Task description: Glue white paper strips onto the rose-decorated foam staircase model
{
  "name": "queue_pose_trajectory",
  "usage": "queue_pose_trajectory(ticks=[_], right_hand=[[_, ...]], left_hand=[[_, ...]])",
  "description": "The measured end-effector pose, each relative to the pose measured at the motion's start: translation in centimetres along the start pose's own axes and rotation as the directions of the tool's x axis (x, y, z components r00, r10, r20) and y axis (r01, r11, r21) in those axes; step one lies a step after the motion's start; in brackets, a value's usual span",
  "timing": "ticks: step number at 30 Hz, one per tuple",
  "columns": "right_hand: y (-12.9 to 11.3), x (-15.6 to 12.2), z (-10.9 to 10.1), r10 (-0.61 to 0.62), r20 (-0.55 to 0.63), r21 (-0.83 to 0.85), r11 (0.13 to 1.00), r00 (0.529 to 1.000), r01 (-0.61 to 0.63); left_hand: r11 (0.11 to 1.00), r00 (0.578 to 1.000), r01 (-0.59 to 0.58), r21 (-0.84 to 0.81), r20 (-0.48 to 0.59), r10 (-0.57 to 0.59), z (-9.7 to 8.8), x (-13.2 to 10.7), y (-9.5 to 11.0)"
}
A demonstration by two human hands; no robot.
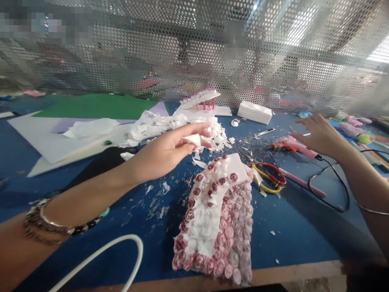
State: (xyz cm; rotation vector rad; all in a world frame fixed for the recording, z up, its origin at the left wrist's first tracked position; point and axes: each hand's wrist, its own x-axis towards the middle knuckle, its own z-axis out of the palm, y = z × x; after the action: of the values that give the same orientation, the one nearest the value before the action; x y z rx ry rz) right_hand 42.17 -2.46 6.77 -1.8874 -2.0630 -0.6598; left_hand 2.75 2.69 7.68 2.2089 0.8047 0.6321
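My left hand [170,150] hovers over the blue table, pinching a small white foam piece [193,140] between thumb and fingers. Below it lies a white foam form covered with pink and red paper roses [217,215]. My right hand [319,136] reaches out at the right with fingers spread, holding nothing, just above a pink glue gun [288,145] whose black cord [331,190] loops across the table. Scissors with red and yellow handles [269,176] lie between the rose piece and the glue gun.
A heap of white scraps [164,125] sits behind my left hand, with white and green sheets [91,107] at the left. A white block [254,112], a small rose-topped stand [200,99] and a perforated metal screen [194,48] stand at the back. A white tube [121,247] curves at the front left.
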Motion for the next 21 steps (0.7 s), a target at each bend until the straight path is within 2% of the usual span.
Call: queue_pose_trajectory(ticks=[3, 5, 7, 9, 12, 14, 18, 21], right_hand=[[-6.6, 1.3, -3.4, -0.114, -0.033, 0.101, 0.988, 0.993, 0.116], [-11.2, 1.7, -5.2, -0.225, -0.109, 0.299, 0.921, 0.968, 0.248], [-14.9, 1.8, -6.2, -0.318, -0.185, 0.374, 0.852, 0.93, 0.366], [-17.1, 2.0, -6.5, -0.371, -0.224, 0.376, 0.82, 0.901, 0.431], [-18.2, 2.5, -6.5, -0.395, -0.271, 0.351, 0.809, 0.878, 0.472], [-18.1, 2.8, -6.5, -0.377, -0.277, 0.341, 0.821, 0.884, 0.457], [-17.3, 2.9, -6.7, -0.311, -0.232, 0.325, 0.868, 0.922, 0.375], [-16.9, 2.3, -6.7, -0.215, -0.235, 0.37, 0.882, 0.948, 0.292]], left_hand=[[0.995, 0.998, -0.055, -0.085, -0.036, 0.052, 0.5, 0.6, 1.1], [0.984, 0.996, -0.09, -0.152, -0.038, 0.085, 0.8, 1.1, 2.0], [0.969, 0.992, -0.124, -0.212, -0.046, 0.117, 1.1, 1.4, 2.9], [0.961, 0.989, -0.143, -0.238, -0.065, 0.131, 1.4, 1.7, 3.9], [0.978, 0.991, -0.12, -0.17, -0.083, 0.108, 1.9, 2.1, 5.1], [0.986, 0.989, -0.128, -0.111, -0.093, 0.118, 2.3, 2.4, 5.4], [0.964, 0.965, -0.258, -0.071, -0.06, 0.254, 2.5, 2.9, 5.2], [0.917, 0.931, -0.351, 0.191, -0.029, 0.363, 1.9, 3.0, 5.0]])
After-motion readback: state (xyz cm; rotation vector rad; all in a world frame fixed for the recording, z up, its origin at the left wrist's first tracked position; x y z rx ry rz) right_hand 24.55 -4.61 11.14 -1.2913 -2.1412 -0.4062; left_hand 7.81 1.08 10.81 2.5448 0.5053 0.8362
